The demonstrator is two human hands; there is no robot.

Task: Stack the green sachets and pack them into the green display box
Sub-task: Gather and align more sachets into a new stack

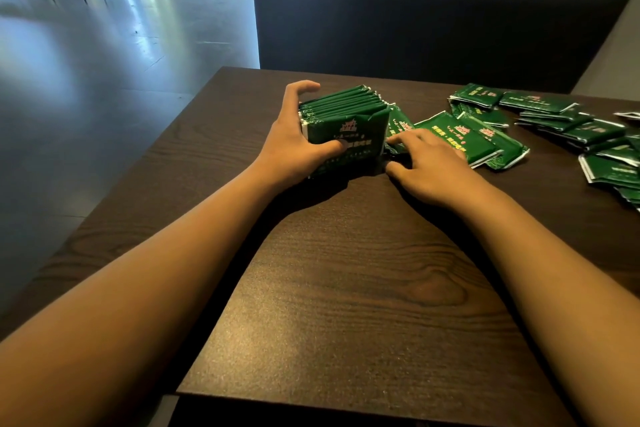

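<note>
A green display box [349,146] stands on the dark wooden table [346,288], filled with several green sachets [346,102] on edge. My left hand [294,139] grips the box from its left side, thumb across the front and fingers curled over the back. My right hand [426,163] lies flat on the table just right of the box, fingers straight and touching a loose sachet [400,125] beside it. More loose green sachets [464,135] lie right next to that hand.
A scattered pile of green sachets [571,128] covers the table's far right. A dark upholstered bench back [433,17] rises behind the table. The table's left edge drops to a shiny grey floor [104,62].
</note>
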